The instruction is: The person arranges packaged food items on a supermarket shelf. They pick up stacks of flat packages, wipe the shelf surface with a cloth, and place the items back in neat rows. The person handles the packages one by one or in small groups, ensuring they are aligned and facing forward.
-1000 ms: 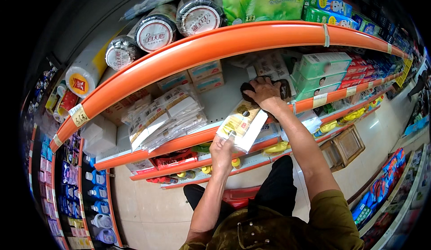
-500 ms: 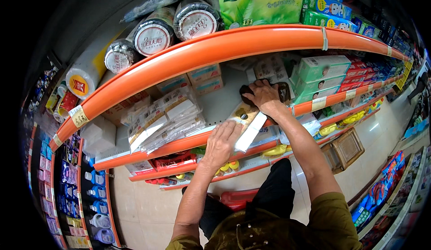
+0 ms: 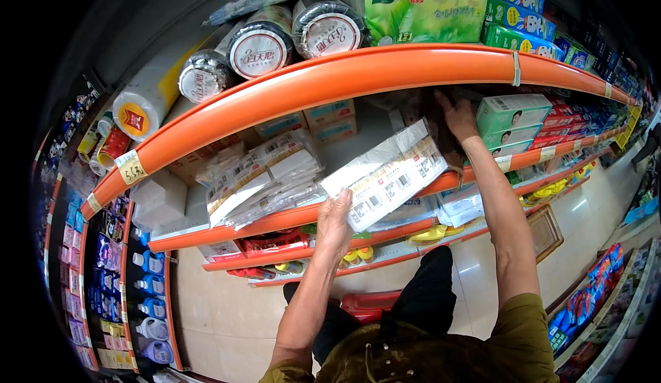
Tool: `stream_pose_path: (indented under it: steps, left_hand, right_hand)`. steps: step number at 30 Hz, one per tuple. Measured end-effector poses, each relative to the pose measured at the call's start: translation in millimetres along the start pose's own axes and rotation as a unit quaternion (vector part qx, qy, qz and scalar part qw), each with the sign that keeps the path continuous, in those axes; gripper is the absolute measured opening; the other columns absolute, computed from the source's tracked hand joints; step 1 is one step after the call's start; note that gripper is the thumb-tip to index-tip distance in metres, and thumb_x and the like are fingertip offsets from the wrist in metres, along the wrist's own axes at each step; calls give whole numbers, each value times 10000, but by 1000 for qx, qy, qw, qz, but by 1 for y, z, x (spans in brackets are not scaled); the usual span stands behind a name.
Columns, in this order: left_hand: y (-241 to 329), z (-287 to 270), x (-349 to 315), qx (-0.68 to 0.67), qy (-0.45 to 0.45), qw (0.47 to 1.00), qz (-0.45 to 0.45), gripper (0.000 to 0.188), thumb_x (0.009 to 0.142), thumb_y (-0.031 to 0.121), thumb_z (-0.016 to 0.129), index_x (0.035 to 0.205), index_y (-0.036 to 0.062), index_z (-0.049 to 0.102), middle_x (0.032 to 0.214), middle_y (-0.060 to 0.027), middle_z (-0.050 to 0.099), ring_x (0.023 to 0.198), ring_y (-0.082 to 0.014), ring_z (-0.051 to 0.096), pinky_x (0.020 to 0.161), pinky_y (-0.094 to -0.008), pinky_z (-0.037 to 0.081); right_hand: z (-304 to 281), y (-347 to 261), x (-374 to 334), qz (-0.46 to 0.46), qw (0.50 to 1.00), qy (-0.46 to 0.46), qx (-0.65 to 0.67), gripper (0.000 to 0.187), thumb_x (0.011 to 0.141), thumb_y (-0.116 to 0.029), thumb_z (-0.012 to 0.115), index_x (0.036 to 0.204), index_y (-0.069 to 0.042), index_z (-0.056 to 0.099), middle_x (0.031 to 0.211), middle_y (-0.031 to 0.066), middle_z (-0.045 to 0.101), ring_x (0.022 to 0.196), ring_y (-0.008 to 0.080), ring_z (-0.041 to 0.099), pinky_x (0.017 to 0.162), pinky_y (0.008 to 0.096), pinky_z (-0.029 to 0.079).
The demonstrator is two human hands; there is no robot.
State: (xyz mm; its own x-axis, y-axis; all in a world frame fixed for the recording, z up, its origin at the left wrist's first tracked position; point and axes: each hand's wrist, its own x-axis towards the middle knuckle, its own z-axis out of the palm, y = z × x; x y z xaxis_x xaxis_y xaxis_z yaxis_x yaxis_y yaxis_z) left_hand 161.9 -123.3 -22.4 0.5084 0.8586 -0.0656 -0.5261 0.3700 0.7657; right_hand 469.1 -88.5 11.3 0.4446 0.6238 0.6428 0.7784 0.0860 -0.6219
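A flat white package (image 3: 385, 182) is held in the left hand (image 3: 335, 219) by its near left corner; the thumb is laid on the upper face, and the fingers are hidden beneath. The package is held slantwise over the orange front edge (image 3: 284, 220) of the shelf (image 3: 372, 130), with barcodes turned upward and clear wrapping seen along its sides. Whether the shelf edge is touched by it cannot be told.

The right hand (image 3: 458, 116) is extended into the shelf, below the curved orange rail (image 3: 351, 66) of the tier above. It is placed just left of the stacked green boxes (image 3: 511, 116). Its fingers are partly lost in shadow, so it cannot be told whether anything is gripped. A dark brown cloth (image 3: 450, 154) (its outline is poorly lit) is seen just below this hand, beside the package's right end.

A pile of similar wrapped packages (image 3: 265, 176) is noted to the left of the held one, with small brown cartons (image 3: 332, 120) set behind. Red boxes (image 3: 556, 113) are ranged right of the green ones. On the upper tier, dark wrapped rolls (image 3: 260, 51) and a green soft pack (image 3: 423, 17) are stored.
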Motion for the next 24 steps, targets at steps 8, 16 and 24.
stream_pose_path:
  steps: [8,16,24]
  left_hand:
    - [-30,-11,7,-74,68,992,-80,304,905,219,422,1077,-30,451,1038,-161,548,908,-241,585,774,-364,518]
    - [-32,-13,5,-37,116,991,-62,270,898,129,328,1069,-43,444,1029,-138,529,941,-235,553,841,-384,465]
    - [-30,0,-1,-35,97,993,-53,305,913,238,400,1009,-38,490,898,-118,580,772,-185,604,669,-300,520]
  right_hand:
    - [2,-101,-47,-308,936,5,-171,345,749,-344,600,887,-28,601,808,143,579,756,310,557,723,381,437]
    - [48,-130,-137,-249,936,-229,-96,459,720,-384,594,1058,-80,520,1089,109,500,1026,263,438,749,439,319]
    - [44,-71,-71,-36,891,-292,-345,436,843,-405,437,1121,-72,481,1136,127,470,1083,321,414,843,543,353]
